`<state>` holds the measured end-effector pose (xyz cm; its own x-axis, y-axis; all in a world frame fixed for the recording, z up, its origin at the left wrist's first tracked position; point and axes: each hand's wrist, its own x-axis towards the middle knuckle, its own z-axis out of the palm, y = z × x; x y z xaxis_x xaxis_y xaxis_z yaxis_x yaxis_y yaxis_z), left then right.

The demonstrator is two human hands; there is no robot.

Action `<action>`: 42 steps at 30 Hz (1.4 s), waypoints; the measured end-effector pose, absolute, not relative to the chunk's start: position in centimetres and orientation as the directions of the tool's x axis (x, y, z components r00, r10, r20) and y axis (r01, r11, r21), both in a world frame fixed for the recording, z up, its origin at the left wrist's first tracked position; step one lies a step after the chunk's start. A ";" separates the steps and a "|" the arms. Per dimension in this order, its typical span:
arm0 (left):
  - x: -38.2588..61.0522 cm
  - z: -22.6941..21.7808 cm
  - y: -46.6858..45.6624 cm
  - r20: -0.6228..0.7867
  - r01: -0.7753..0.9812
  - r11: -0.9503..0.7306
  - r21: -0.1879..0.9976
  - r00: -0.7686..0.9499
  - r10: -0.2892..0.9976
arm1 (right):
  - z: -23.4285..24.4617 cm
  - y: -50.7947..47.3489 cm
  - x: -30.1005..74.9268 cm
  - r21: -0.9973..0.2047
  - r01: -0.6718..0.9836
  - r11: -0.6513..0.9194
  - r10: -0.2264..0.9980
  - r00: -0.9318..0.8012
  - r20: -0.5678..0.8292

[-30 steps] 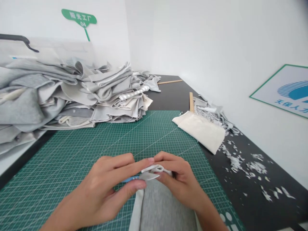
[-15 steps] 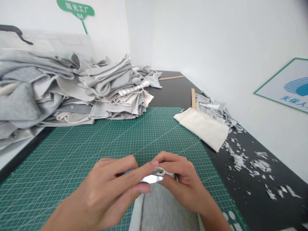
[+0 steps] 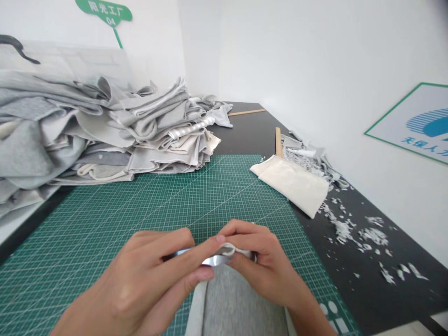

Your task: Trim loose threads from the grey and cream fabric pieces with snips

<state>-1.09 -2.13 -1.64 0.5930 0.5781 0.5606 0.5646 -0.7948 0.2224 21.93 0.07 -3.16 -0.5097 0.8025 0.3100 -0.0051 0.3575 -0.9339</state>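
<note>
treat grey fabric (image 3: 245, 303) as light, soft and pliable, judging by the thin, curled layers at its folded edge (image 3: 229, 249); expect some give under pressure, little slip and no brittleness. take hold at that edge, thumb below and fingers above, skin clear of the shiny metal tool (image 3: 215, 260), probably hard and slick. located at near centre, over green cutting mat (image 3: 168, 200), extending from between the hands toward the near side. pinched at the far end by right hand (image 3: 257, 259); met from the left by the tool, gripped in left hand (image 3: 136, 275). cannot tell whether touching the mat.
</note>
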 end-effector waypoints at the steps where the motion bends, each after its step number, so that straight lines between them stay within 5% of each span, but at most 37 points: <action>1: -1.1 -1.6 -2.1 0.571 0.569 -0.794 0.214 0.586 0.575 | -3.2 0.1 21.9 -0.933 0.001 0.360 0.803 -0.509 0.309; 42: -1.2 -1.0 -1.7 0.462 0.612 -0.787 0.078 0.677 0.572 | -3.7 0.2 21.8 -0.893 0.105 0.437 0.806 -0.486 0.337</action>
